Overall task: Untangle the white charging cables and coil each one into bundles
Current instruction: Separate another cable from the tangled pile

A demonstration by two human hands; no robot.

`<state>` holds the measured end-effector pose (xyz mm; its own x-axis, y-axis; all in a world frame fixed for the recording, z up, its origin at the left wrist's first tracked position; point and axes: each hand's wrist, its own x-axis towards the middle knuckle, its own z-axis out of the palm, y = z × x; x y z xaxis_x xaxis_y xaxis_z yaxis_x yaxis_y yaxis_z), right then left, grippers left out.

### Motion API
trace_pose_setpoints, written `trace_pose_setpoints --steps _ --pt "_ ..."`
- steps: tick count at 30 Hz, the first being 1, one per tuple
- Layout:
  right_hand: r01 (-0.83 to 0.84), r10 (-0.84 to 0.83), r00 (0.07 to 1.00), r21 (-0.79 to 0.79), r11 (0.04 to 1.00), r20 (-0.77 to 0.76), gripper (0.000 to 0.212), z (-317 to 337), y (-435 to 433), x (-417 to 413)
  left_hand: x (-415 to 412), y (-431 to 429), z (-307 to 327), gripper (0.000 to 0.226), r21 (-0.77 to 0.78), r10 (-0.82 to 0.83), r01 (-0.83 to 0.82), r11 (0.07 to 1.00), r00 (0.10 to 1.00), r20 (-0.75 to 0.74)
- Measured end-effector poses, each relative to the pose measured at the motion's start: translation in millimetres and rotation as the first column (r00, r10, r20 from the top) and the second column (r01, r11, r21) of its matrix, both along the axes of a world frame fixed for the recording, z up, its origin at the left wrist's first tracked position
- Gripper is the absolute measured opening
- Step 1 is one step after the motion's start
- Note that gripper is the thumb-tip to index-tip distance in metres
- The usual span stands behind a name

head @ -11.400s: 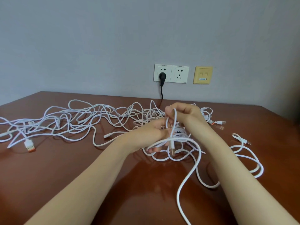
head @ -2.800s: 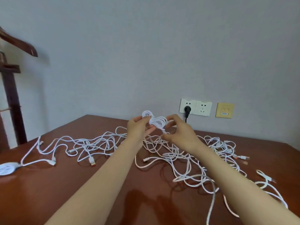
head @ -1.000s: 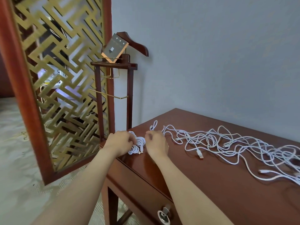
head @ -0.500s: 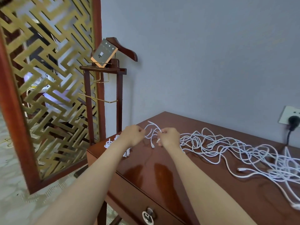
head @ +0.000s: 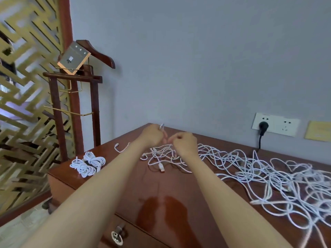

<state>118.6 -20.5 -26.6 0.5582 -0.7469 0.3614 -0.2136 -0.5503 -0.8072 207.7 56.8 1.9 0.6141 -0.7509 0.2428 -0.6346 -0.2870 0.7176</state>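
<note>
polished reddish-brown wooden table [head: 161, 194] stands against a plain grey wall [head: 197, 59]. a loose tangle of white charging cables [head: 250, 169] sprawls over its top from the middle to the right edge. above the tangle's left end, the left hand [head: 154, 136] curls its fingers round one cable, whose tip pokes up past the knuckles. the right hand [head: 185, 144], just beside it, is curled too and pinches a strand. two coiled white cable bundles [head: 87, 163] lie touching each other near the table's left corner. a black plug [head: 263, 126] sits in a white wall socket [head: 284, 125].
</note>
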Motion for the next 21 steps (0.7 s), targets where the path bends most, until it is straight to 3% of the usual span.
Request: trace_pose_setpoints --steps 2,4,8,11,12,14,17,19,21 --pt "0.014 -0.013 0.999 -0.043 0.999 0.037 0.040 5 -17 -14 -12 -8 7 0.034 0.066 -0.093 0.098 0.993 0.993 -0.077" --pt "-0.149 0.150 0.988 -0.042 0.988 0.043 0.053 9 -31 -28 -25 -15 12 0.034 0.164 -0.220 0.264 0.950 0.944 -0.248" --pt "-0.322 0.320 0.941 0.002 0.947 -0.110 0.024 10 -56 -57 -46 -27 19 0.034 0.178 -0.339 0.443 0.879 0.842 -0.420" --pt "-0.285 0.301 0.942 0.118 0.951 -0.151 0.006 13 -65 -86 -60 -39 21 0.036 0.051 -0.404 0.484 0.874 0.780 -0.479" --pt "-0.263 0.278 0.952 0.122 0.957 -0.129 0.014 14 -72 -94 -65 -44 22 0.036 -0.025 -0.433 0.488 0.872 0.747 -0.505" --pt "-0.260 0.266 0.964 0.133 0.956 -0.028 0.022 15 -81 -113 -73 -55 22 0.035 -0.208 -0.491 0.463 0.862 0.657 -0.572" --pt "-0.297 0.232 0.943 0.290 0.910 0.237 0.044 15 -98 -142 -82 -69 23 0.035 -0.378 -0.524 0.363 0.852 0.566 -0.637" --pt "-0.301 0.187 0.921 0.321 0.898 0.341 0.037 14 -108 -157 -91 -79 19 0.035 -0.421 -0.532 0.325 0.847 0.531 -0.660" --pt "-0.299 0.151 0.906 0.344 0.890 0.396 0.029 14 -111 -169 -104 -87 13 0.036 -0.510 -0.562 0.239 0.826 0.422 -0.712"
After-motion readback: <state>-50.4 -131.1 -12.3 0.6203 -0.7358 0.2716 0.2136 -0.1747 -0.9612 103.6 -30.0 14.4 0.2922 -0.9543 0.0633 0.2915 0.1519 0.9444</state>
